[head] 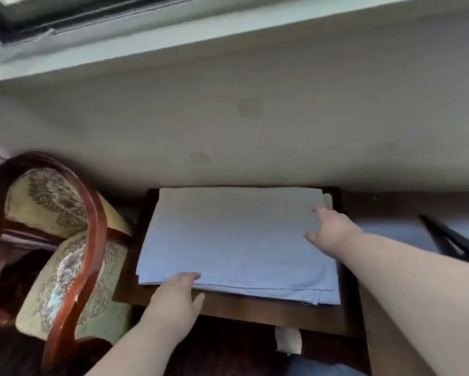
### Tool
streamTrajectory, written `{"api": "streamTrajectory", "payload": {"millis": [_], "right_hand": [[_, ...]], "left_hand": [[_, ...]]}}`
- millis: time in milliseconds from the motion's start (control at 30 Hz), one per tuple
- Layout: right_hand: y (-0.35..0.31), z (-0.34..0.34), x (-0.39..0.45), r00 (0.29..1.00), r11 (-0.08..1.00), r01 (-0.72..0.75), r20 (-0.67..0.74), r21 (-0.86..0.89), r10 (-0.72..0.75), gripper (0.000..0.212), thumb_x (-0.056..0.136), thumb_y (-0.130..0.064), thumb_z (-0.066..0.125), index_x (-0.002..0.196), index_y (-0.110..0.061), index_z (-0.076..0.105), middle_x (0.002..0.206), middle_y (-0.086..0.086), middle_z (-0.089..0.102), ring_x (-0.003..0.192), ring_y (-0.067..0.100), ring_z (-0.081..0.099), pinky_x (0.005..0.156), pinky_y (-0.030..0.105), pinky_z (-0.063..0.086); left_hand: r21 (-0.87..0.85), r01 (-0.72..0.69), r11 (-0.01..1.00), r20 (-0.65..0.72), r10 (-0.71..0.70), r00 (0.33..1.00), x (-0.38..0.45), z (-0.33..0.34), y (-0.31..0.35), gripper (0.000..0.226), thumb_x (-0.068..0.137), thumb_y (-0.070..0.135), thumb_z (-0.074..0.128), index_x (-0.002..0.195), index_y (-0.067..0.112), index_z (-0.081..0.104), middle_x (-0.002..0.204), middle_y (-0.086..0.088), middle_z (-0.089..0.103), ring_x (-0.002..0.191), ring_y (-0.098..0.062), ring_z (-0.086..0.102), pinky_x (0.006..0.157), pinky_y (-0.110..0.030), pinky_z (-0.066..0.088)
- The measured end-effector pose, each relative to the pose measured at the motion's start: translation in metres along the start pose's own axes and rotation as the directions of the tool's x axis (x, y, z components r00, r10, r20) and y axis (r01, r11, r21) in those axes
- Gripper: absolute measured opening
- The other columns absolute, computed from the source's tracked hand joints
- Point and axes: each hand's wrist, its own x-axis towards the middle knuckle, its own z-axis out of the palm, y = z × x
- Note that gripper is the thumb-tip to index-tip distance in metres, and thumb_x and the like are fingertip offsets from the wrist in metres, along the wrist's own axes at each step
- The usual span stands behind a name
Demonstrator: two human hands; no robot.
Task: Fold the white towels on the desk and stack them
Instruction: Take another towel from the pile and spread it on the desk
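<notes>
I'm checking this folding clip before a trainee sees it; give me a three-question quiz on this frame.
1. True or false: the folded white towel lies flat on the dark wooden desk.
2. Which hand touches the towel's near left corner? A) left hand B) right hand
3. What stands left of the desk?

Key: 1 true. 2 A; the right hand rests on the towel's right side. 3 An upholstered chair with a red-brown wooden frame.

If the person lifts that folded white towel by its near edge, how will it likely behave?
The folded towel would probably sag, being thin cloth in loose layers. Its layers, uneven at the near right corner, may slip apart. Left hand and right hand together suggest two-handed support helps.
</notes>
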Motion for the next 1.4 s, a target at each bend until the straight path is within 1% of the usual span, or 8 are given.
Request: {"api": "streamTrajectory", "payload": {"millis": [133,300,633,900,1033,1167,1300,1400], "right_hand": [[-0.025,0.037,0.047,0.996,1.000,0.001,0.093,0.001,-0.001,0.080,0.095,-0.052,0.059,0.158,-0.019,0.024,0.156,0.009,0.041,0.140,0.031,0.041,0.112,0.037,0.040],[-0.036,0.049,0.127,0.999,0.992,-0.003,0.042,-0.124,0.008,0.081,0.094,-0.054,0.058,0.158,-0.019,0.024,0.157,0.010,0.038,0.141,0.033,0.037,0.113,0.039,0.037],[-0.048,0.049,0.243,0.998,0.974,-0.056,-0.032,-0.221,0.051,0.057,0.102,-0.040,0.050,0.155,-0.028,0.034,0.153,0.003,0.046,0.139,0.028,0.041,0.110,0.037,0.039],[-0.051,0.062,0.279,0.992,0.924,-0.127,-0.026,-0.362,0.126,0.075,0.085,-0.057,0.069,0.148,-0.025,0.044,0.147,0.007,0.049,0.133,0.035,0.044,0.103,0.042,0.044],[-0.054,0.058,0.267,0.993,0.891,-0.094,-0.107,-0.445,0.052,0.046,0.083,-0.059,0.069,0.116,-0.028,0.064,0.127,0.005,0.055,0.123,0.030,0.046,0.096,0.041,0.042],[-0.059,0.056,0.225,0.994,0.895,-0.058,-0.112,-0.441,0.009,0.021,0.088,-0.043,0.063,0.084,-0.028,0.049,0.088,-0.003,0.058,0.083,0.022,0.052,0.072,0.033,0.039],[-0.068,0.060,0.172,0.994,0.941,-0.103,-0.074,-0.324,0.083,0.019,0.090,-0.024,0.058,0.096,-0.022,0.041,0.096,0.004,0.063,0.078,0.025,0.052,0.067,0.036,0.046],[-0.076,0.062,0.127,0.993,0.933,-0.110,0.003,-0.344,0.118,0.042,0.092,-0.017,0.056,0.131,-0.025,0.043,0.117,0.004,0.057,0.101,0.026,0.057,0.075,0.035,0.047]], "left_hand": [[-0.002,-0.110,0.994,0.073,0.110,0.991,0.081,0.019,0.002,0.053,0.097,0.044,0.051,0.147,0.033,0.039,0.149,0.013,0.041,0.135,-0.011,0.041,0.111,-0.028,0.035],[0.267,-0.328,0.906,0.147,0.298,0.943,0.225,0.008,0.001,0.052,0.101,0.041,0.045,0.150,0.028,0.036,0.153,0.003,0.038,0.136,-0.022,0.041,0.110,-0.033,0.033],[0.292,-0.341,0.894,0.121,0.319,0.940,0.417,0.009,0.014,0.054,0.104,0.028,0.040,0.154,0.014,0.025,0.155,-0.012,0.034,0.138,-0.033,0.036,0.112,-0.040,0.033],[0.354,-0.354,0.866,0.044,0.363,0.931,0.459,0.027,-0.015,0.055,0.089,0.059,0.058,0.132,0.025,0.055,0.133,-0.009,0.051,0.129,-0.034,0.039,0.107,-0.038,0.035],[0.162,-0.443,0.882,-0.144,0.465,0.874,0.437,0.027,-0.027,0.026,0.086,0.045,0.070,0.098,0.025,0.057,0.104,0.000,0.052,0.107,-0.028,0.048,0.087,-0.035,0.040],[0.126,-0.493,0.861,-0.131,0.507,0.852,0.408,0.014,-0.044,0.028,0.088,0.044,0.067,0.082,0.027,0.045,0.073,0.010,0.049,0.073,-0.023,0.053,0.062,-0.033,0.037],[0.164,-0.528,0.833,-0.055,0.542,0.839,0.381,0.005,-0.065,0.030,0.085,0.047,0.067,0.101,0.032,0.048,0.086,0.009,0.056,0.077,-0.021,0.057,0.069,-0.035,0.048],[0.354,-0.508,0.785,0.105,0.506,0.856,0.362,-0.004,-0.093,0.016,0.089,0.043,0.060,0.101,0.034,0.056,0.091,0.011,0.044,0.093,-0.018,0.055,0.074,-0.034,0.045]]}}
